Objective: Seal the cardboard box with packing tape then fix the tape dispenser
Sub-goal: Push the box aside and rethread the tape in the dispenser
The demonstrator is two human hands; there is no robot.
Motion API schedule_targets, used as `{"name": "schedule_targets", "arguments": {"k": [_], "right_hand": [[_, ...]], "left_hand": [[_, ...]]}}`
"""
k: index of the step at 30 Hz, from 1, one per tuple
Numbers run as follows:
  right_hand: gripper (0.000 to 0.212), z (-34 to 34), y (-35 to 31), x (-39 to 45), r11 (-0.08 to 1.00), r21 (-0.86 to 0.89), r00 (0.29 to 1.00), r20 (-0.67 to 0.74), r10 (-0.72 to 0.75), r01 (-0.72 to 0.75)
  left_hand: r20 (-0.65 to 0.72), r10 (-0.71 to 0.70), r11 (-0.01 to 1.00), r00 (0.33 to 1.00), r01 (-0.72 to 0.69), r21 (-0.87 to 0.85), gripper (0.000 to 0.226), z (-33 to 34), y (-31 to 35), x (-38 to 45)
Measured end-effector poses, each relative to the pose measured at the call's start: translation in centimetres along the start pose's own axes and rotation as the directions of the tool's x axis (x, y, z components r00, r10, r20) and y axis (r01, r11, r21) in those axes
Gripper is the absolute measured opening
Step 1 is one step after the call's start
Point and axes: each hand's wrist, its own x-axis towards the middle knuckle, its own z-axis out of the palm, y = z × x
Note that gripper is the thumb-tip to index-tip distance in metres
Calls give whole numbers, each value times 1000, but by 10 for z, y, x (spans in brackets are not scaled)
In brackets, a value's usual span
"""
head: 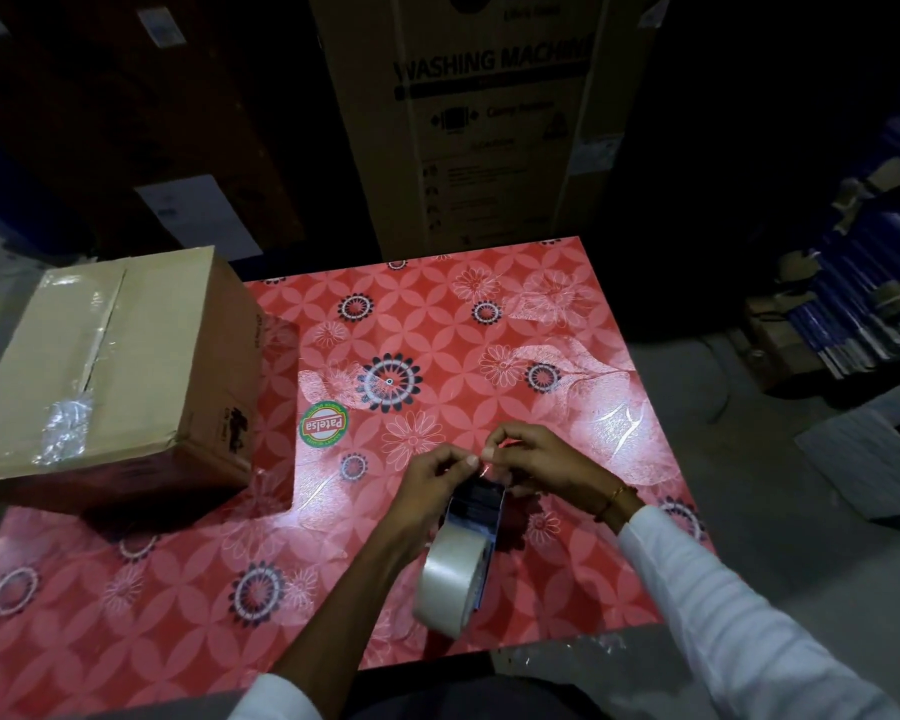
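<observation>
A cardboard box [110, 366] sits on the left of the red floral table [489, 324], its top seam covered with clear tape and a crumpled tape wad near its front edge. The tape dispenser [476, 517], dark-framed with a whitish tape roll [450, 579], is held upright above the table's near side. My left hand [427, 480] and my right hand [536, 459] both pinch at the top end of the dispenser, fingertips almost touching around a thin strip of clear tape.
A tall washing-machine carton [489, 122] stands behind the table. Stacked blue and grey packs [863, 283] lie on the floor to the right. A round green-and-red sticker [324, 426] is on the tabletop beside the box.
</observation>
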Motion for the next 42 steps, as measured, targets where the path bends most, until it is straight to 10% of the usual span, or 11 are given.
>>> {"name": "schedule_targets", "arguments": {"k": [5, 16, 32, 42], "right_hand": [[41, -8, 13, -3, 916, 370, 987, 106, 124, -155], [21, 32, 37, -11, 982, 172, 971, -234, -39, 80], [15, 48, 31, -22, 981, -173, 923, -355, -147, 90], [14, 54, 46, -11, 910, -404, 870, -410, -273, 94]], "left_hand": [[-85, -13, 1000, 996, 14, 7, 13, -3, 0, -2], [-98, -33, 999, 995, 34, 8, 18, -6, -6, 0], [161, -91, 996, 983, 89, 21, 17, -34, -22, -9], [-207, -12, 997, 978, 27, 71, 18, -3, -30, -14]]}}
